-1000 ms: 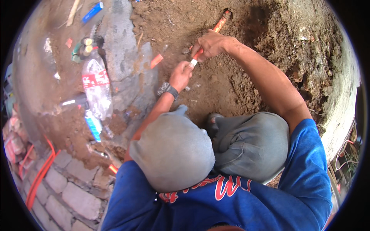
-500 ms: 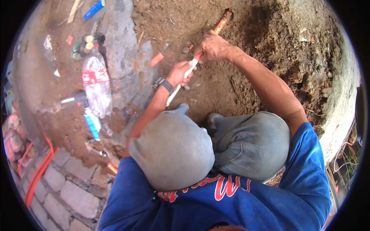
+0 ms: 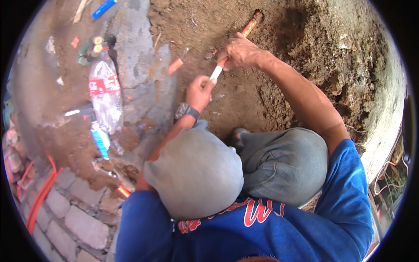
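Note:
An orange tube (image 3: 250, 27) comes out of a hole in the brown soil at the top and slants down toward me. My right hand (image 3: 241, 52) is closed round it. Below that hand a short orange end shows, with a white tube (image 3: 216, 73) meeting it in line. My left hand (image 3: 200, 92), with a dark watch on the wrist, has its fingers curled at the lower end of the white tube, thumb against it. The rest of the white tube, if any, is hidden behind this hand and my knee.
A clear plastic bottle (image 3: 106, 102) with a red label lies on the left. Near it are a blue-and-white container (image 3: 100, 140), a brick chip (image 3: 175, 66) and a blue object (image 3: 104, 9). Orange tubes (image 3: 42, 198) cross grey bricks (image 3: 87, 227). A rough soil bank (image 3: 345, 65) rises right.
My left hand has shifted slightly left and down along the white tube, and less of the tube shows below it. My right hand keeps its grip on the orange tube.

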`<state>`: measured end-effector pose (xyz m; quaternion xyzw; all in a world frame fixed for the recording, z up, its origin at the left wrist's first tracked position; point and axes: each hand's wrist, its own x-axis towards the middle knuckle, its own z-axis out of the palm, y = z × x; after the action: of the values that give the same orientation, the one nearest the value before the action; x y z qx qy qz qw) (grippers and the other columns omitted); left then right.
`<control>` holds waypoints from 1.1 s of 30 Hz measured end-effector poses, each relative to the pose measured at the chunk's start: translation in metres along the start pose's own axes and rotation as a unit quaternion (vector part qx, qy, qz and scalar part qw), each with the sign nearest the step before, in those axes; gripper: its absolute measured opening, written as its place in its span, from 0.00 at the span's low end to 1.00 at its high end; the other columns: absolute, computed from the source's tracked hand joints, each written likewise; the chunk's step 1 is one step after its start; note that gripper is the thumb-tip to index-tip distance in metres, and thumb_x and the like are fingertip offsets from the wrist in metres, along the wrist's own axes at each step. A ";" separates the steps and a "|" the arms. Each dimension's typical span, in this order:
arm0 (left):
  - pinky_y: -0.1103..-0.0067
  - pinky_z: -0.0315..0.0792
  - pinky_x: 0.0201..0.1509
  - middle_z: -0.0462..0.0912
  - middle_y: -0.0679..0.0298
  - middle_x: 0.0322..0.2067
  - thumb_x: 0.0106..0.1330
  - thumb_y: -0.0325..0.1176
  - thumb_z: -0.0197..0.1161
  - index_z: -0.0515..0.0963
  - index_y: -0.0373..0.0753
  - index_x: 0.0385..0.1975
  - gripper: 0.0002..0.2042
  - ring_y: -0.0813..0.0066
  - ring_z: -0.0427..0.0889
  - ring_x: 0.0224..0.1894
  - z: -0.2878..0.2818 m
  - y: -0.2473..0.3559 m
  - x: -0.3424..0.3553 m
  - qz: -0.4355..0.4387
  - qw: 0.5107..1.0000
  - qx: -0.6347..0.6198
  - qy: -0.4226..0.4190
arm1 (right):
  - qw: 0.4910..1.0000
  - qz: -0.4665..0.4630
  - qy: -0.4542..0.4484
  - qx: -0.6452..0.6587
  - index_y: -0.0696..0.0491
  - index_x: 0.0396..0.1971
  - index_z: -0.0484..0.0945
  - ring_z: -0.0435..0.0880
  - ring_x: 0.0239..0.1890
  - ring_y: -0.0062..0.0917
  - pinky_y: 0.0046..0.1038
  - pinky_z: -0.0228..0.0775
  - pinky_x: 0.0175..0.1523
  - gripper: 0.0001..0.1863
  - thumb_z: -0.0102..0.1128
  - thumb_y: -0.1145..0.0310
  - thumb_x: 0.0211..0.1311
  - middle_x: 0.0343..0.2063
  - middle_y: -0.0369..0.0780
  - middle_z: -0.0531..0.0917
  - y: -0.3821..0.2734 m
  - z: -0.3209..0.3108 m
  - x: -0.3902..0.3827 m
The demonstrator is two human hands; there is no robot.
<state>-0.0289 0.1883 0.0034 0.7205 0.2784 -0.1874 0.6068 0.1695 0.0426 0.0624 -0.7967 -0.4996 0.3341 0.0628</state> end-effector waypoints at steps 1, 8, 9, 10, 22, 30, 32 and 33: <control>0.63 0.74 0.35 0.83 0.53 0.28 0.74 0.54 0.57 0.81 0.38 0.43 0.21 0.55 0.83 0.31 -0.001 -0.002 -0.010 0.010 0.997 0.066 0.038 | 1.000 -0.006 0.013 0.007 0.36 0.32 0.89 0.77 0.40 0.23 0.31 0.57 0.52 0.05 0.72 0.60 0.54 0.26 0.27 0.85 0.001 0.001 -0.001; 0.57 0.73 0.41 0.82 0.48 0.27 0.75 0.55 0.53 0.81 0.37 0.40 0.23 0.44 0.82 0.35 -0.019 0.006 -0.003 0.046 0.985 0.164 0.002 | 1.000 0.002 0.003 -0.003 0.35 0.33 0.89 0.77 0.39 0.24 0.31 0.57 0.51 0.05 0.71 0.60 0.55 0.26 0.27 0.85 0.002 0.010 0.002; 0.57 0.73 0.41 0.82 0.49 0.26 0.75 0.54 0.53 0.80 0.37 0.39 0.23 0.45 0.82 0.34 -0.021 0.004 0.000 0.054 0.986 0.154 -0.017 | 1.000 0.004 -0.003 -0.003 0.35 0.33 0.89 0.77 0.39 0.24 0.32 0.57 0.51 0.05 0.71 0.60 0.56 0.26 0.26 0.84 0.004 0.012 0.002; 0.63 0.71 0.36 0.78 0.56 0.23 0.76 0.54 0.53 0.81 0.36 0.39 0.24 0.56 0.78 0.29 -0.023 -0.002 0.003 0.050 0.990 0.130 -0.033 | 1.000 0.000 -0.006 0.007 0.36 0.33 0.89 0.77 0.39 0.24 0.32 0.56 0.52 0.05 0.71 0.61 0.56 0.26 0.27 0.84 0.003 0.012 0.003; 0.83 0.55 0.13 0.64 0.75 0.15 0.77 0.59 0.49 0.77 0.37 0.41 0.26 0.87 0.58 0.12 -0.028 0.022 0.002 -0.212 0.940 -0.162 -0.214 | 0.998 0.023 -0.044 0.026 0.36 0.33 0.89 0.77 0.37 0.24 0.34 0.55 0.53 0.05 0.71 0.63 0.55 0.24 0.29 0.83 -0.002 0.008 0.003; 0.73 0.72 0.26 0.80 0.64 0.23 0.72 0.51 0.62 0.80 0.38 0.43 0.19 0.71 0.79 0.22 -0.013 -0.007 -0.005 -0.030 0.999 -0.013 -0.038 | 0.998 -0.005 -0.045 0.031 0.39 0.30 0.85 0.77 0.38 0.22 0.35 0.56 0.52 0.03 0.68 0.66 0.57 0.24 0.27 0.82 -0.006 -0.001 0.006; 0.70 0.75 0.31 0.83 0.59 0.28 0.73 0.50 0.61 0.80 0.36 0.45 0.20 0.67 0.82 0.27 -0.006 -0.016 -0.011 0.098 0.988 0.092 0.070 | 0.998 -0.007 -0.060 0.007 0.38 0.31 0.86 0.77 0.38 0.23 0.34 0.56 0.52 0.03 0.69 0.65 0.56 0.24 0.27 0.82 -0.006 -0.008 0.004; 0.68 0.76 0.33 0.85 0.57 0.30 0.73 0.50 0.61 0.80 0.34 0.46 0.21 0.65 0.84 0.29 -0.003 -0.021 -0.016 0.160 0.969 0.142 0.125 | 0.999 -0.012 -0.043 0.014 0.38 0.31 0.86 0.77 0.38 0.23 0.34 0.56 0.52 0.04 0.69 0.65 0.56 0.25 0.27 0.82 -0.004 -0.007 0.003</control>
<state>-0.0542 0.1905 -0.0024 0.8522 0.2036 -0.0337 0.4808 0.1713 0.0485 0.0687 -0.7743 -0.5070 0.3744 0.0567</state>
